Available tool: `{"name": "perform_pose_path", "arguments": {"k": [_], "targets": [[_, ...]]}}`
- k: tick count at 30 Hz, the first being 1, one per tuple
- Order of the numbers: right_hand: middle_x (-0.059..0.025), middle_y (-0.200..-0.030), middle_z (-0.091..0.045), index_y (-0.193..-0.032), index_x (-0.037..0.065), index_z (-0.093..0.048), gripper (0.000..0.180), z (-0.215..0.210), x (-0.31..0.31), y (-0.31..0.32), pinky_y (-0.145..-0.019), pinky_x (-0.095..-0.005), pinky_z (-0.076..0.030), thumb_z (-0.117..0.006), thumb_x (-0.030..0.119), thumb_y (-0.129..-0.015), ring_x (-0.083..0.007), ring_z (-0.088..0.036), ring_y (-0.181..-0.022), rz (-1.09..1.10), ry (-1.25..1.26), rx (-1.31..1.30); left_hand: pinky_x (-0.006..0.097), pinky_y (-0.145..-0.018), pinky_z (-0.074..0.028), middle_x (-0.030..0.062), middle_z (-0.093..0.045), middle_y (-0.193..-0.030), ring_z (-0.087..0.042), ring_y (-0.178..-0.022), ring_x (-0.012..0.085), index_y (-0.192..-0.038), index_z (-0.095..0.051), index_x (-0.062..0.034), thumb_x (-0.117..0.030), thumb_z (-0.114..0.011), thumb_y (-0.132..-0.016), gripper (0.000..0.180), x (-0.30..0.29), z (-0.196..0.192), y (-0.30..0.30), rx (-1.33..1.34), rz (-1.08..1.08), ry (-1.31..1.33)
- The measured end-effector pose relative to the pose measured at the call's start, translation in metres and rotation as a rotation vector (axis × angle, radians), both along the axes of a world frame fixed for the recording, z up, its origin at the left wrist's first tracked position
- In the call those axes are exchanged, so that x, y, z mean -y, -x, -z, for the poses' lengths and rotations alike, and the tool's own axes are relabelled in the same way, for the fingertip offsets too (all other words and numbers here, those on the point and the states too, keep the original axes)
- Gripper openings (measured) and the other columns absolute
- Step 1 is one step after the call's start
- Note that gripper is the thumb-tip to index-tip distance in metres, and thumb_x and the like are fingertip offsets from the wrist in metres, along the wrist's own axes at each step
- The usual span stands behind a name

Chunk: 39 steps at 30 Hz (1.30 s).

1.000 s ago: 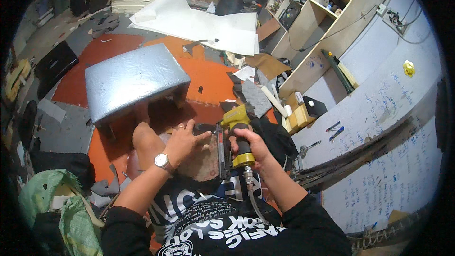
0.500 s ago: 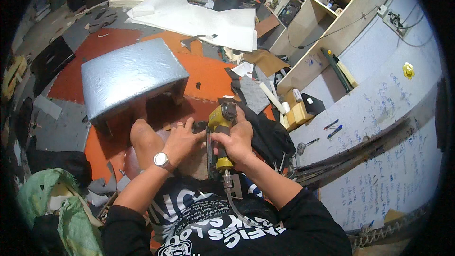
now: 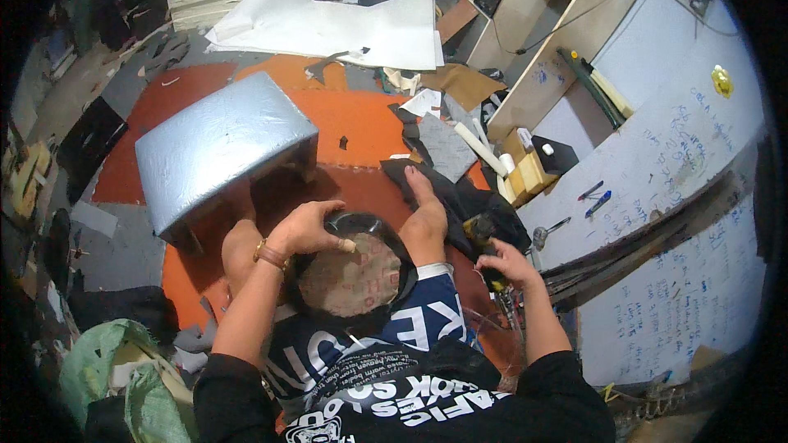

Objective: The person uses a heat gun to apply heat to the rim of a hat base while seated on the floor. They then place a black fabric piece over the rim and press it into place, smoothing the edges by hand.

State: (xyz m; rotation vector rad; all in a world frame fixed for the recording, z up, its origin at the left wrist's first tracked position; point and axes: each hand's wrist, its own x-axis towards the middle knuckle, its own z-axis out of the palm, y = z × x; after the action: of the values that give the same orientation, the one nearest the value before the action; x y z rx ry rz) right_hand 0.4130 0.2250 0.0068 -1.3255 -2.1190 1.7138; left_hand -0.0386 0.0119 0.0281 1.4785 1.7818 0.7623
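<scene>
On my lap lies a round brown-patterned board point(image 3: 349, 275) with black covering folded over its edge. My left hand point(image 3: 308, 230) is closed around its far left rim, thumb on the brown face, other fingers over the black edge. To the right, my right hand point(image 3: 507, 264) has its fingers apart and holds nothing that I can make out. Just beyond those fingers is the yellow and black air staple gun point(image 3: 480, 230), dark and partly hidden. The black cloth point(image 3: 455, 205) lies beside it.
A silver-wrapped stool point(image 3: 226, 152) stands ahead on the left. Shelving point(image 3: 546, 41) and a white written-on surface point(image 3: 657, 197) with pens and a screwdriver point(image 3: 552, 230) run along the right. Foam blocks point(image 3: 529, 176), scraps and a large white sheet point(image 3: 328, 25) lie farther off.
My right hand has moved right, away from my lap, and let go of the staple gun, which now lies at the right. The round board has come into view under my left hand.
</scene>
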Motion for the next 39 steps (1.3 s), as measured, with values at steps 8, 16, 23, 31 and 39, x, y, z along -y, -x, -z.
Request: {"name": "perform_pose_path", "arguments": {"k": [8, 16, 23, 31, 39], "targets": [[-0.0173, -0.141, -0.073, -0.161, -0.001, -0.051, 0.086, 0.210, 0.008, -0.074, -0.107, -0.0377, -0.054, -0.091, 0.022, -0.088, -0.0255, -0.070, -0.125, 0.076, -0.027, 0.392, 0.039, -0.111, -0.054, 0.0138, -0.071, -0.139, -0.068, -0.126, 0.0253, -0.158, -0.051, 0.0051, -0.015, -0.099, -0.081, 0.092, 0.082, -0.016, -0.064, 0.505, -0.583, -0.223], [-0.0208, -0.123, -0.079, -0.137, 0.006, -0.074, 0.053, 0.252, 0.006, -0.032, -0.096, -0.0446, -0.059, -0.082, 0.026, -0.089, -0.0335, -0.077, -0.109, 0.007, -0.134, 0.492, 0.041, -0.122, -0.045, 0.0171, -0.060, -0.157, -0.059, -0.143, 0.0267, -0.166, -0.042, -0.0008, -0.019, -0.096, -0.084, 0.100, 0.134, 0.014, -0.111, 0.241, -0.600, -0.330], [-0.0182, -0.123, -0.080, -0.132, 0.000, -0.076, 0.038, 0.076, 0.016, 0.090, -0.099, -0.0370, -0.058, -0.076, 0.021, -0.100, -0.0250, -0.076, -0.109, 0.199, -0.386, -0.204, 0.042, -0.115, -0.049, 0.0192, -0.068, -0.141, -0.064, -0.132, 0.0317, -0.159, -0.054, -0.0040, -0.016, -0.091, -0.087, 0.082, 0.122, 0.000, -0.096, 0.012, -0.523, -0.385], [-0.0126, -0.107, -0.077, -0.117, 0.001, -0.081, 0.027, -0.037, 0.134, 0.176, -0.082, -0.0321, -0.058, -0.084, 0.003, -0.091, -0.0221, -0.074, -0.095, -0.240, -0.674, -0.573, 0.043, -0.119, -0.047, 0.0184, -0.063, -0.149, -0.064, -0.136, 0.0354, -0.161, -0.054, -0.0084, -0.010, -0.083, -0.093, 0.074, 0.125, 0.015, -0.109, -0.030, -0.476, -0.451], [-0.0108, -0.122, -0.073, -0.130, 0.007, -0.076, 0.045, -0.027, 0.169, 0.225, -0.086, -0.0425, -0.061, -0.081, 0.011, -0.086, -0.0318, -0.070, -0.103, -0.541, -1.080, -0.675, 0.046, -0.112, -0.053, 0.0219, -0.060, -0.147, -0.065, -0.131, 0.0423, -0.162, -0.054, -0.0125, -0.003, -0.076, -0.092, 0.074, 0.136, 0.016, -0.130, -0.045, -0.577, -0.469]]}}
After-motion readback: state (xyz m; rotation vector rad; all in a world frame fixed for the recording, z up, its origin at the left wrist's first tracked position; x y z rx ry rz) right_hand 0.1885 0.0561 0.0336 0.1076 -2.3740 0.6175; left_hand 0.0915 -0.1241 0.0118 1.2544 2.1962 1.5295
